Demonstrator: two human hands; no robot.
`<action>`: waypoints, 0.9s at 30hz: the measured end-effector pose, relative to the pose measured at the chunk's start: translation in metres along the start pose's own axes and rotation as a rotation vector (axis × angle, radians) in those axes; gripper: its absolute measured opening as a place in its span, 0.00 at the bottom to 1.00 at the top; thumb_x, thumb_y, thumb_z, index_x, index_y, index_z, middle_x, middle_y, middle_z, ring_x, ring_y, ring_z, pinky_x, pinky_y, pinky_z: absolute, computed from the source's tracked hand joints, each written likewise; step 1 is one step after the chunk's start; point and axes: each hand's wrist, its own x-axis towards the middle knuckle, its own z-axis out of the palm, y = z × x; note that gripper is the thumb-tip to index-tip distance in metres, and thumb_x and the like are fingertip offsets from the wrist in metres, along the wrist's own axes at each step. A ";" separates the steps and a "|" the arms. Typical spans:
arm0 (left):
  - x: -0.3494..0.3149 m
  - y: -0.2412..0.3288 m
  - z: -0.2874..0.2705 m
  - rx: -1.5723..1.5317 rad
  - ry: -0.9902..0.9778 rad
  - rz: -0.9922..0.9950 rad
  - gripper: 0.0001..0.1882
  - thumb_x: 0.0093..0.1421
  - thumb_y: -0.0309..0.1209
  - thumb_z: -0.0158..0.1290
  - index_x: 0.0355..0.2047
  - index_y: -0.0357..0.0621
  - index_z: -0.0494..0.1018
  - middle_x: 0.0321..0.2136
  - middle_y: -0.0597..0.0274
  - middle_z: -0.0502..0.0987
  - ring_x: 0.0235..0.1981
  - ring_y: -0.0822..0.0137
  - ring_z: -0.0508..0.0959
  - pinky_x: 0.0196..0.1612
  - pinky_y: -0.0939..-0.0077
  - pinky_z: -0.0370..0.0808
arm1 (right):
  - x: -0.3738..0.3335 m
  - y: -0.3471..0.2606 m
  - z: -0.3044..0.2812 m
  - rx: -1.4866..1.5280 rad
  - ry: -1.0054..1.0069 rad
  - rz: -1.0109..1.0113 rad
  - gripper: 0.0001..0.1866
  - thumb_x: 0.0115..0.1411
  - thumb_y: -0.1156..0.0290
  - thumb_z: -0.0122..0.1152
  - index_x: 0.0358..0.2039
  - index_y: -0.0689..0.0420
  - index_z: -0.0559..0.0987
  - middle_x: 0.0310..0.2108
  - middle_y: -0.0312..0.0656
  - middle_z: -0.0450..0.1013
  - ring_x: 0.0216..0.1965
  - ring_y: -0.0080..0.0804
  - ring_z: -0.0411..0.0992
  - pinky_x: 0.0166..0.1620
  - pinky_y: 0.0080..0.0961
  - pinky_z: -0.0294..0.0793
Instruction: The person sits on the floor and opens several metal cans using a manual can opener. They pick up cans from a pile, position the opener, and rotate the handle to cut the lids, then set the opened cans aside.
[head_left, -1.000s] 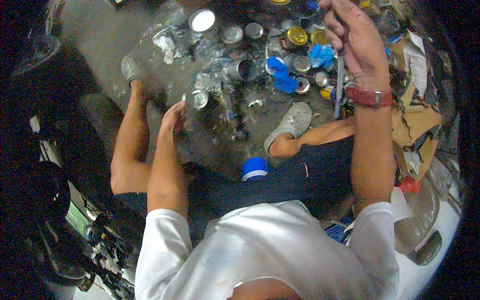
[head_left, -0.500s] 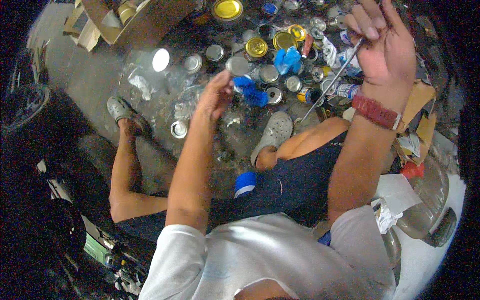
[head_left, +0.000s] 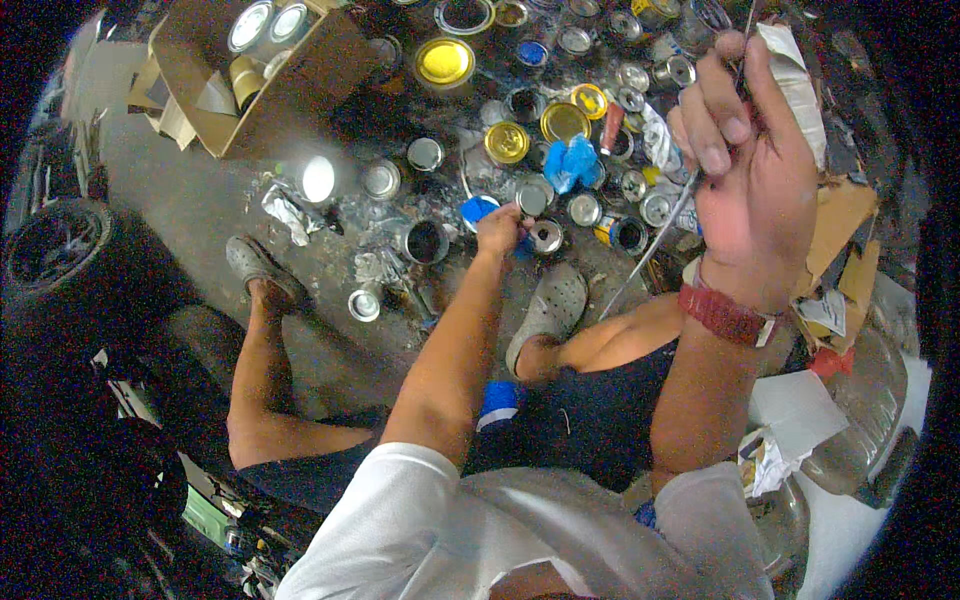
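My left hand [head_left: 500, 230] is closed, its fingertips at the edge of a small round grey metal lid [head_left: 532, 198] above the cans. Just left of the fingers lies a bright blue piece [head_left: 479, 210], partly covered by the hand. A dark-filled open can [head_left: 427, 242] stands to the left of the wrist, and a small silver can [head_left: 545, 236] is right beside the fingers. Raised at the right, my right hand [head_left: 735, 150] grips a long thin metal rod [head_left: 650, 250] that slants down toward my knee. The rod's upper end passes out at the top edge.
Many paint cans and lids cover the floor ahead, among them a yellow-topped can [head_left: 445, 62] and a crumpled blue glove or rag [head_left: 571, 163]. A cardboard box [head_left: 225, 125] with cans stands far left. A tyre [head_left: 60, 245] is at the left; torn cardboard [head_left: 840, 235] at the right.
My left hand has moved right and nearer with the lid, from above the middle cans to beside the small silver can. My right hand has shifted slightly lower and left, still holding the rod.
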 end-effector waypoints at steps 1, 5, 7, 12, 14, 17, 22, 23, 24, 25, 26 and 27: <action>-0.019 0.020 0.008 0.103 0.030 0.011 0.16 0.74 0.32 0.55 0.55 0.36 0.82 0.37 0.62 0.87 0.30 0.72 0.83 0.31 0.76 0.77 | -0.002 0.001 -0.001 -0.008 0.032 -0.015 0.16 0.83 0.61 0.46 0.49 0.58 0.79 0.21 0.28 0.56 0.19 0.18 0.55 0.28 0.21 0.55; -0.038 0.044 0.008 0.138 -0.005 0.042 0.18 0.76 0.30 0.52 0.60 0.31 0.77 0.40 0.56 0.86 0.32 0.63 0.89 0.28 0.71 0.80 | 0.000 0.010 0.014 0.024 0.057 0.013 0.17 0.83 0.60 0.45 0.49 0.58 0.80 0.21 0.28 0.57 0.18 0.18 0.56 0.26 0.21 0.54; -0.027 0.032 0.009 0.020 -0.049 -0.020 0.19 0.77 0.30 0.51 0.62 0.31 0.75 0.41 0.54 0.86 0.32 0.62 0.89 0.27 0.72 0.80 | 0.002 0.012 0.020 0.050 0.043 0.043 0.17 0.83 0.60 0.46 0.49 0.58 0.80 0.21 0.28 0.57 0.18 0.18 0.56 0.26 0.20 0.54; -0.017 0.026 0.014 -0.055 -0.067 -0.165 0.22 0.77 0.32 0.50 0.65 0.30 0.70 0.40 0.52 0.85 0.31 0.63 0.88 0.26 0.72 0.81 | 0.003 0.017 0.021 0.060 0.037 0.049 0.17 0.83 0.60 0.46 0.50 0.58 0.80 0.21 0.28 0.58 0.18 0.18 0.55 0.26 0.18 0.55; -0.020 0.026 0.012 -0.100 -0.059 -0.155 0.22 0.77 0.32 0.51 0.64 0.29 0.70 0.40 0.52 0.85 0.30 0.62 0.88 0.27 0.72 0.82 | 0.003 0.018 0.023 0.060 0.039 0.052 0.18 0.83 0.60 0.46 0.50 0.58 0.80 0.20 0.27 0.58 0.18 0.18 0.55 0.26 0.18 0.55; -0.024 0.025 0.004 -0.220 -0.069 -0.116 0.22 0.77 0.32 0.52 0.65 0.29 0.70 0.38 0.51 0.86 0.30 0.60 0.88 0.29 0.72 0.83 | 0.006 0.022 0.026 0.062 0.025 0.069 0.18 0.83 0.60 0.45 0.50 0.57 0.80 0.20 0.27 0.58 0.17 0.18 0.55 0.26 0.19 0.55; -0.056 0.081 -0.018 0.182 -0.183 -0.022 0.20 0.76 0.34 0.54 0.60 0.32 0.76 0.36 0.52 0.87 0.35 0.59 0.89 0.33 0.68 0.84 | 0.004 0.023 0.024 0.043 0.057 0.078 0.18 0.84 0.59 0.44 0.49 0.57 0.80 0.19 0.26 0.57 0.17 0.17 0.55 0.25 0.20 0.54; -0.062 0.099 -0.024 0.277 -0.159 0.059 0.19 0.75 0.35 0.55 0.57 0.32 0.78 0.36 0.51 0.87 0.37 0.58 0.89 0.35 0.65 0.84 | 0.004 0.022 0.023 0.041 0.064 0.077 0.19 0.84 0.59 0.43 0.49 0.56 0.80 0.19 0.26 0.57 0.16 0.17 0.54 0.25 0.20 0.54; -0.067 0.115 -0.030 0.373 -0.139 0.141 0.18 0.74 0.36 0.55 0.54 0.32 0.80 0.37 0.51 0.88 0.38 0.57 0.89 0.37 0.62 0.84 | 0.002 0.018 0.023 0.037 0.078 0.074 0.19 0.84 0.59 0.43 0.50 0.56 0.80 0.19 0.26 0.57 0.16 0.17 0.54 0.24 0.20 0.54; -0.064 0.131 -0.040 0.675 0.170 0.470 0.17 0.71 0.38 0.59 0.46 0.33 0.82 0.39 0.45 0.88 0.39 0.49 0.89 0.44 0.53 0.83 | 0.000 0.016 0.026 0.034 0.085 0.071 0.18 0.84 0.59 0.42 0.50 0.56 0.80 0.19 0.26 0.56 0.16 0.18 0.54 0.24 0.20 0.54; -0.048 0.144 -0.053 0.775 0.428 0.698 0.16 0.67 0.37 0.61 0.46 0.34 0.81 0.41 0.40 0.87 0.40 0.41 0.87 0.48 0.50 0.82 | -0.002 0.017 0.028 0.035 0.086 0.073 0.18 0.84 0.59 0.42 0.49 0.55 0.79 0.19 0.27 0.56 0.15 0.18 0.53 0.24 0.20 0.54; -0.032 0.163 -0.068 0.766 0.526 0.865 0.17 0.66 0.34 0.61 0.50 0.36 0.80 0.42 0.42 0.86 0.43 0.40 0.85 0.50 0.50 0.81 | -0.003 0.016 0.033 0.034 0.089 0.073 0.18 0.84 0.59 0.41 0.49 0.55 0.78 0.18 0.27 0.56 0.15 0.18 0.53 0.23 0.20 0.53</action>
